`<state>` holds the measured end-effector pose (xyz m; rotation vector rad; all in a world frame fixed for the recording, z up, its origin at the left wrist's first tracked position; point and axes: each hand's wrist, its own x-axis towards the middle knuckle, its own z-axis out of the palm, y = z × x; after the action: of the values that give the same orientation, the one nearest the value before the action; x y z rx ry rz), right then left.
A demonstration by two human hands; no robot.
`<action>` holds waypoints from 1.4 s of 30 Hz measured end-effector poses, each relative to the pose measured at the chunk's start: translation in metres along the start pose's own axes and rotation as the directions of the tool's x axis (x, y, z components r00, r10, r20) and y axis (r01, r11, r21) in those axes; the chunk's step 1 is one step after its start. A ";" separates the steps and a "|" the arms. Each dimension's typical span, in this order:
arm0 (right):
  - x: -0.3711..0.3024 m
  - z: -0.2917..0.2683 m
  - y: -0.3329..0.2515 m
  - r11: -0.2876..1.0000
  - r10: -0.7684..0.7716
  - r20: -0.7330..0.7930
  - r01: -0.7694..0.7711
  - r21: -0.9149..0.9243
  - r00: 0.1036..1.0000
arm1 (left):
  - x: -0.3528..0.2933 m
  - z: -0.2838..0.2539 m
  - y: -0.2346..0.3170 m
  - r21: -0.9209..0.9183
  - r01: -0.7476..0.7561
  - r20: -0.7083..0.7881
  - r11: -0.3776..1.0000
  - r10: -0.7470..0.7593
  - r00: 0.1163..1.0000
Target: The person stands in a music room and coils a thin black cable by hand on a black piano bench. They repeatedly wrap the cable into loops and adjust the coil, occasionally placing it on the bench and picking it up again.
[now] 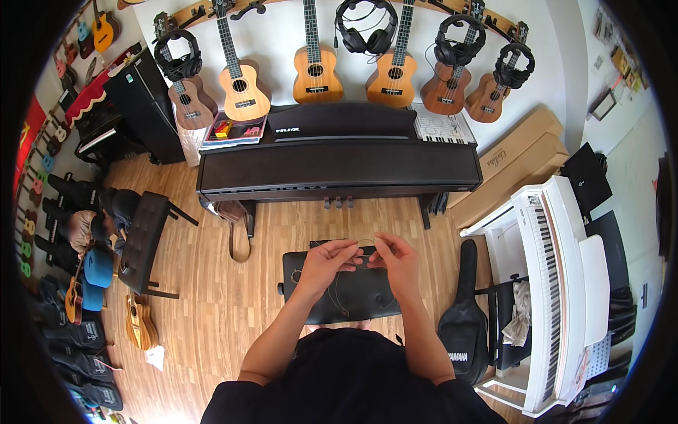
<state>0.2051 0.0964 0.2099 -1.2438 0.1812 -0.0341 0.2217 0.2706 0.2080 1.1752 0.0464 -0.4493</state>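
My left hand and my right hand are close together over a black padded bench. Both have thumb and fingers pinched on a thin, looped string that looks like a guitar string. A fine arc of it spans the gap between my fingertips, and loose loops hang down against the dark seat. Its ends are too fine to make out. A small ring-shaped coil shows at the bench's left side, beside my left wrist.
A dark digital piano stands ahead, with ukuleles and headphones hung above. To the right are a white piano and a black guitar bag. On the left, a person sits by another bench; a guitar rests nearby.
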 end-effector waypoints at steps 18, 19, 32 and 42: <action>0.000 -0.008 0.005 0.961 -0.052 0.317 0.134 -0.243 0.947 | 0.002 0.002 -0.004 0.157 -0.212 -0.057 0.965 0.224 0.973; 0.000 -0.007 0.007 0.931 -0.059 0.272 0.151 -0.334 0.960 | 0.000 0.004 -0.006 0.188 -0.264 -0.048 0.946 0.277 0.960; -0.011 0.022 0.020 0.395 -0.640 0.164 0.504 -0.768 0.751 | -0.007 0.016 -0.013 0.051 -0.227 -0.117 0.973 0.232 0.966; -0.016 0.014 0.010 0.232 -0.469 0.371 0.517 -0.824 0.802 | -0.005 0.005 -0.008 0.073 -0.171 -0.201 0.983 0.182 0.962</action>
<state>0.1909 0.1143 0.2064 -2.4052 -0.3309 -0.5468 0.2127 0.2650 0.2045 1.2653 0.1089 -0.1702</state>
